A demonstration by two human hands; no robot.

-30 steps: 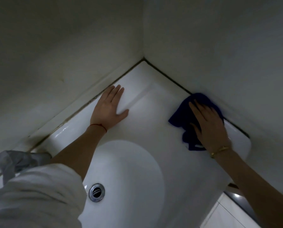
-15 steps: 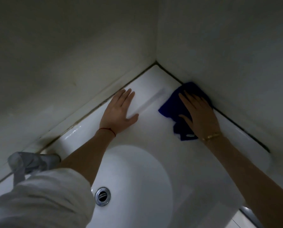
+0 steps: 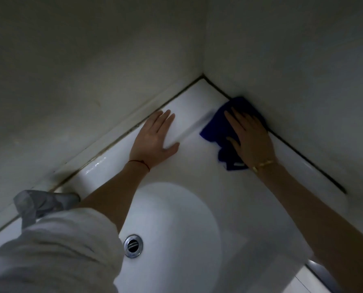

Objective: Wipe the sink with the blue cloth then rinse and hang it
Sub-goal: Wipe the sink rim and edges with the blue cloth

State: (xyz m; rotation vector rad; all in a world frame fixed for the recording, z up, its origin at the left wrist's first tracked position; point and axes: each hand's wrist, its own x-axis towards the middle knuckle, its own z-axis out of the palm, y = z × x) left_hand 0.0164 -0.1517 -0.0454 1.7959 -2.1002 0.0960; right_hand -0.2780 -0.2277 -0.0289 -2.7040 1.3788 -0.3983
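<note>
Up in the sink's [image 3: 197,170] back corner, right hand [image 3: 251,137] presses flat on the cloth [image 3: 213,129], wiping; left hand [image 3: 155,139] rests spread, empty. Basin probably next; dim light, hard to judge.

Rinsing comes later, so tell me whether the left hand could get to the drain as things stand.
Probably yes. The left hand lies flat on the sink ledge, holding nothing, and the drain sits uncovered in the bowl beside that forearm.
</note>
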